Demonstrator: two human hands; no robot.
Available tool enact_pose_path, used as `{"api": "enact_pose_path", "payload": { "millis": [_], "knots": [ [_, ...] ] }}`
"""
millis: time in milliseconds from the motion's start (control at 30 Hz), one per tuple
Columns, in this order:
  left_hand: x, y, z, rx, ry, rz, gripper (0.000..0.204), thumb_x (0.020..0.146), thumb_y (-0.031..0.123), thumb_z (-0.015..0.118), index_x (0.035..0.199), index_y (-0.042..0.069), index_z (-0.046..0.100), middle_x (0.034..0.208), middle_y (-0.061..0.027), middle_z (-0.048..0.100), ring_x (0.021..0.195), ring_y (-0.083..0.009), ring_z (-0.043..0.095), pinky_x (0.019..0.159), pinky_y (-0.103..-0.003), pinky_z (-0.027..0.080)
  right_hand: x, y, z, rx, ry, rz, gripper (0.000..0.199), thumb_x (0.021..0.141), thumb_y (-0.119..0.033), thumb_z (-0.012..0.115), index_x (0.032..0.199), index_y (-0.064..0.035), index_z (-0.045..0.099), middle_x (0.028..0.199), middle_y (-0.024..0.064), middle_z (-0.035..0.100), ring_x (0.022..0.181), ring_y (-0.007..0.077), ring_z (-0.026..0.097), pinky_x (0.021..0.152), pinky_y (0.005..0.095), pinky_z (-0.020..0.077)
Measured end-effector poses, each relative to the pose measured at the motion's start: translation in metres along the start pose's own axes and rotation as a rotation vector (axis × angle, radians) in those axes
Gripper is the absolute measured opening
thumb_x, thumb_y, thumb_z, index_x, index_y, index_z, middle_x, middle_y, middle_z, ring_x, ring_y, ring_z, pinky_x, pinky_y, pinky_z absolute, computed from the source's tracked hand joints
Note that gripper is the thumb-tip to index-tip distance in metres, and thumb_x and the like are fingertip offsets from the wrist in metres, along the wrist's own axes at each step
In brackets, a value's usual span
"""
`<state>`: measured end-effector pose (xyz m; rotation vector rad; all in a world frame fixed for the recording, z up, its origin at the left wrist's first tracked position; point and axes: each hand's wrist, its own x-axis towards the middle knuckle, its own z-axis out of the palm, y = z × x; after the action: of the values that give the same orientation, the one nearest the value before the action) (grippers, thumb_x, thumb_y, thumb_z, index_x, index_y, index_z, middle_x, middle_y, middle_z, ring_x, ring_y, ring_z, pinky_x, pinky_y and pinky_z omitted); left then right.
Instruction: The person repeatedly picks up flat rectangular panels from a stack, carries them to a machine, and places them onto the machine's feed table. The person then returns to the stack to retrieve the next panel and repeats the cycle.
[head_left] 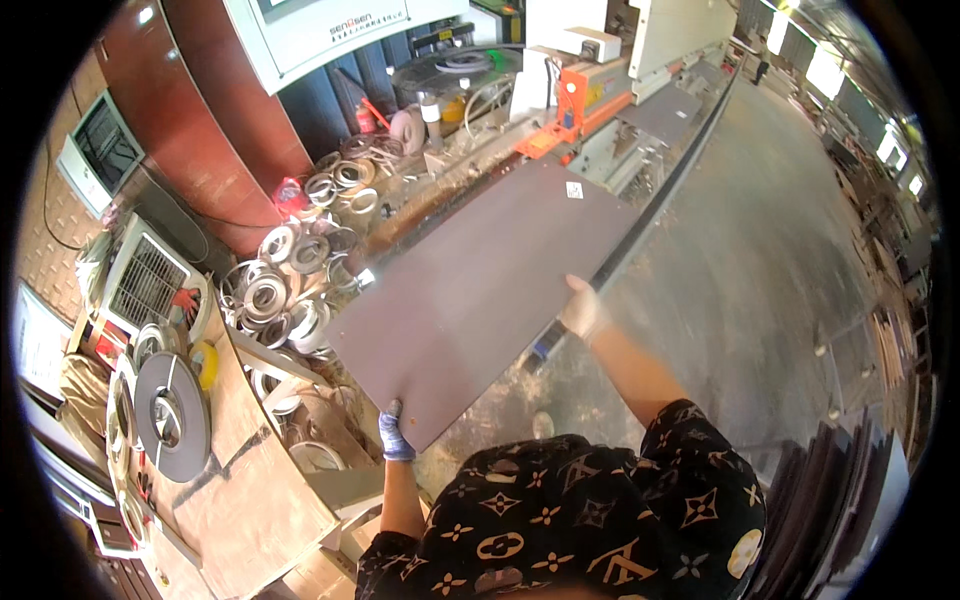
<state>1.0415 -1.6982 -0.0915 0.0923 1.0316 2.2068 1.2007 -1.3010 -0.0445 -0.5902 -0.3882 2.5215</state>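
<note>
Gripping a brown panel (490,290) at centre: left hand (396,436) closed on its seven-o'clock corner, right hand (583,310) on its three-o'clock edge. An uneven hold might let it skew or slip. Beyond: edging rolls (303,262) heaped at nine, scuffed floor (760,260) at three, orange-fronted machine (573,108) at one, bright shed windows (825,75) at two
</note>
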Motion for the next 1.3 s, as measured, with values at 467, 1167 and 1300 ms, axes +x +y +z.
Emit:
{"api": "enact_pose_path", "payload": {
  "millis": [467, 1167, 1300],
  "knots": [
    [0.067, -0.028, 0.088, 0.021, 0.329, -0.234, 0.052, 0.089, 0.043, 0.052, 0.126, 0.006, 0.051, 0.124, -0.0102, 0.055, 0.110, -0.0300, 0.054, 0.097, -0.045, 0.043, 0.036, -0.075, 0.036, -0.405, 0.004, 0.000, 0.071, 0.074, -0.037, 0.074, 0.131, -0.0127, 0.040, 0.132, 0.0061, 0.047, 0.122, 0.0243, 0.047, 0.096, 0.0475, 0.0432],
    [0.147, -0.091, 0.168, 0.069, 0.272, -0.291, 0.050, 0.091, 0.040, 0.047, 0.129, 0.007, 0.050, 0.129, -0.0085, 0.054, 0.117, -0.0297, 0.050, 0.102, -0.045, 0.038, 0.090, -0.185, 0.007, -0.428, -0.045, -0.073, 0.087, 0.078, -0.042, 0.067, 0.142, -0.0072, 0.019, 0.145, 0.0143, 0.032, 0.135, 0.0312, 0.030, 0.104, 0.0557, 0.0279],
    [0.157, -0.092, 0.155, 0.092, 0.132, -0.302, 0.048, 0.092, 0.040, 0.047, 0.128, 0.008, 0.051, 0.129, -0.0064, 0.054, 0.116, -0.0266, 0.051, 0.101, -0.043, 0.038, 0.026, -0.153, 0.000, -0.586, 0.245, -0.270, 0.067, 0.078, -0.044, 0.065, 0.133, -0.0174, 0.039, 0.132, 0.0125, 0.042, 0.124, 0.0271, 0.038, 0.099, 0.0409, 0.0351]
  ]
}}
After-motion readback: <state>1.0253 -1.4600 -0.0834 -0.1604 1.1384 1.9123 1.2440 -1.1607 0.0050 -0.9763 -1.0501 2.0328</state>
